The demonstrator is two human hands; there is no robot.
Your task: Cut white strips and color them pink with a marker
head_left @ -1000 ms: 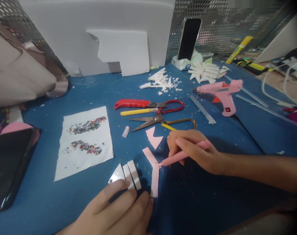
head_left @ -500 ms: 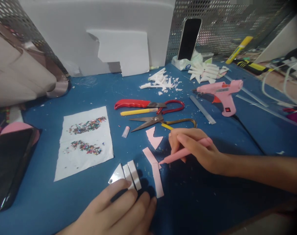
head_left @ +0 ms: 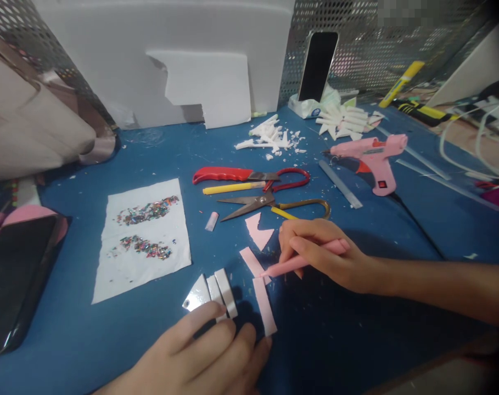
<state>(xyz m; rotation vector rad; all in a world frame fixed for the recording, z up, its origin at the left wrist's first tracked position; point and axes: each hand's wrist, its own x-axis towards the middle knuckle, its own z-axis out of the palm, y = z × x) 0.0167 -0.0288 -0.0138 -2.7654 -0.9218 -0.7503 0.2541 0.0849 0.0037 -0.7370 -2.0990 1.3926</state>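
A pink pen [head_left: 307, 260] is pinched in the right hand [head_left: 331, 255], its tip set on the upper pink strip [head_left: 251, 260].
The lower pink strip [head_left: 264, 307] is laid just beyond the fingertips of the left hand [head_left: 200, 351]; whether anything is gripped under its bent fingers cannot be told. White pieces [head_left: 225, 293] are partly covered by it. The far side is crowded by a pink scrap [head_left: 258, 236] and scissors [head_left: 262, 201]; bare blue tabletop [head_left: 335, 340] is bounded by an edge at lower right.
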